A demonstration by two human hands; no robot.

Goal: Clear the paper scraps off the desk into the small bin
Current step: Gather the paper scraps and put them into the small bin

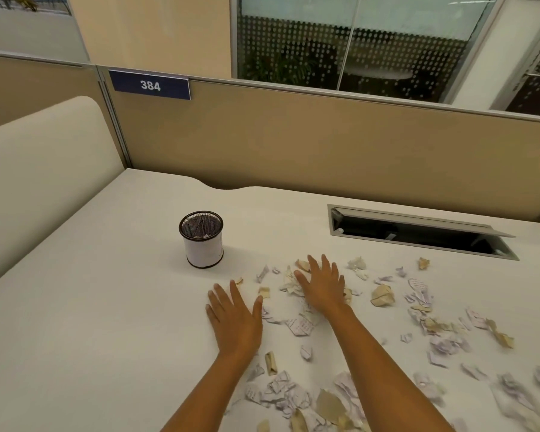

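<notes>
Many torn and crumpled paper scraps [300, 326], white and tan, lie scattered over the right half of the white desk [106, 322]. A small round mesh bin [201, 239] stands upright to the left of them, with a few scraps inside. My left hand [234, 319] lies flat on the desk, fingers spread, at the left edge of the scraps and holding nothing. My right hand [323, 285] rests palm down, fingers spread, on top of a cluster of scraps. A larger tan crumpled ball [382, 295] sits to its right.
An open cable slot [418, 233] with a raised lid is set into the desk at the back right. Beige partition panels [293, 145] wall the desk at the back and left, one bearing a blue sign reading 384.
</notes>
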